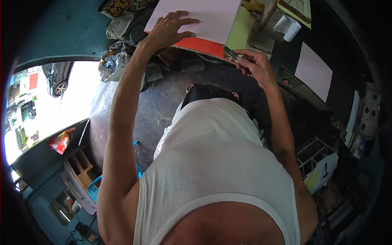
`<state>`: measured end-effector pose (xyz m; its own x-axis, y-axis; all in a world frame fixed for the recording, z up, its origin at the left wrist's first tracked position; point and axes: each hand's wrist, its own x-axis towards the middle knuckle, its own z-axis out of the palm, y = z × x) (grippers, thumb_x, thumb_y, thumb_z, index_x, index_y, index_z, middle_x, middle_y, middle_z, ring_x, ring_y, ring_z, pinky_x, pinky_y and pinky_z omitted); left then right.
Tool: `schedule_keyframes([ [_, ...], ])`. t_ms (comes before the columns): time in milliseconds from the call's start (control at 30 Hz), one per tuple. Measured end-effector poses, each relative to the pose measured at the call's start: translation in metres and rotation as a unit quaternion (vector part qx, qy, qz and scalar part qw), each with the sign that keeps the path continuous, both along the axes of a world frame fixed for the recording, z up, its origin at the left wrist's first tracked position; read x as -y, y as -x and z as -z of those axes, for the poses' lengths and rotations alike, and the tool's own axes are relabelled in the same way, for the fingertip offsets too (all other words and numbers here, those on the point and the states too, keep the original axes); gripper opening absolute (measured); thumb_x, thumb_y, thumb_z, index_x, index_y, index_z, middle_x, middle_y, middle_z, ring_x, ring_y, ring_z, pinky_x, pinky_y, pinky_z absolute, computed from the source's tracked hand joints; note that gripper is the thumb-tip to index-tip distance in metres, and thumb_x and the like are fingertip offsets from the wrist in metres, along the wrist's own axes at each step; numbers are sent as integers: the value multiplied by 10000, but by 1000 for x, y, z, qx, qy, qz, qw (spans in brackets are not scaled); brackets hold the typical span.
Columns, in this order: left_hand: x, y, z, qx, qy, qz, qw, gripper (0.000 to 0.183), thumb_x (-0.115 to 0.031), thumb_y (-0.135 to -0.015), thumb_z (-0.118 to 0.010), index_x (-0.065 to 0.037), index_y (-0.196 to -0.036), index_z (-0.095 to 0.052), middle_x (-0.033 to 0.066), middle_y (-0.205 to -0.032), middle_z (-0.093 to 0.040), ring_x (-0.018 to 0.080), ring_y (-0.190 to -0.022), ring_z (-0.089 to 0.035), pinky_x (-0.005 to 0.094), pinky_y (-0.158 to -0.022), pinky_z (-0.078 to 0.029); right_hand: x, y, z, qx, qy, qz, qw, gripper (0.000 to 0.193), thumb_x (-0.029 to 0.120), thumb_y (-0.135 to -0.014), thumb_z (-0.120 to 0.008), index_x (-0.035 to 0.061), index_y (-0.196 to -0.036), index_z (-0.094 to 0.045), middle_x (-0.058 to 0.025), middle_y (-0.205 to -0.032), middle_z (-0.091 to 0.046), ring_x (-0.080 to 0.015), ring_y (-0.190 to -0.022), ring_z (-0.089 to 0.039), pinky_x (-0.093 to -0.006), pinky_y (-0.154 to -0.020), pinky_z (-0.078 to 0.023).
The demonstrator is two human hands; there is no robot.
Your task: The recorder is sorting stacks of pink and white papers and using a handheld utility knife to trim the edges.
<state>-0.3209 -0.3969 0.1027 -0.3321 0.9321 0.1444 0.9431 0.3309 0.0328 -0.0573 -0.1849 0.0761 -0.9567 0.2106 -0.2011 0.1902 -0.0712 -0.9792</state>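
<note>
My left hand (173, 29) lies on a large pale pink sheet (208, 18), its fingers spread and holding nothing. Beneath the sheet, a red-orange surface (196, 45) shows along the near edge. My right hand (255, 67) is closed around a slim dark tool (231, 52) that looks like a cutter knife. Its tip points up and left, close to the sheet's near right corner; whether it touches cannot be told. A yellow-green sheet (240, 30) lies just right of the pink one.
Another pale pink sheet (314, 70) lies on a dark surface to the right. A white roll (288, 28) sits at the back right. Crumpled plastic bags (114, 61) hang left of the work surface. A white wire rack (316, 155) stands at the lower right.
</note>
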Motion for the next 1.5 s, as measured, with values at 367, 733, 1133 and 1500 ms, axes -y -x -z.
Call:
schedule_keyframes([
  [367,134,28,11,123,-191,-156,961,429,-403,-870,-713,-242,-1265,-664,123,-1392,-538,336,-1274,-515,440,-1061,-425,89,61,2,-24,19,87,996,281,107,-926,-654,-9,-1181,-666,-53,-719,-664,-76,-540,-566,-211,-503,-446],
  [733,245,64,45,259,-175,-250,916,440,-362,-877,-714,-168,-1268,-658,164,-1351,-565,337,-1261,-537,420,-1063,-424,164,154,5,-19,-2,79,997,289,97,-929,-642,-46,-1181,-644,-81,-772,-677,-93,-600,-592,-217,-553,-483],
  [1133,183,105,42,392,-282,-192,855,456,-336,-890,-704,-87,-1268,-651,159,-1145,-680,264,-994,-686,371,-881,-527,216,189,1,-139,-117,57,982,291,110,-952,-608,43,-1234,-639,-62,-803,-684,-113,-654,-634,-256,-607,-524],
  [1500,115,60,36,319,-327,-190,869,261,-299,-850,-740,-60,-953,-762,133,-992,-691,256,-883,-681,359,-779,-531,90,71,19,-31,-138,467,873,210,246,-888,-749,61,-970,-692,52,-774,-574,-34,-690,-450,-224,-605,-358],
])
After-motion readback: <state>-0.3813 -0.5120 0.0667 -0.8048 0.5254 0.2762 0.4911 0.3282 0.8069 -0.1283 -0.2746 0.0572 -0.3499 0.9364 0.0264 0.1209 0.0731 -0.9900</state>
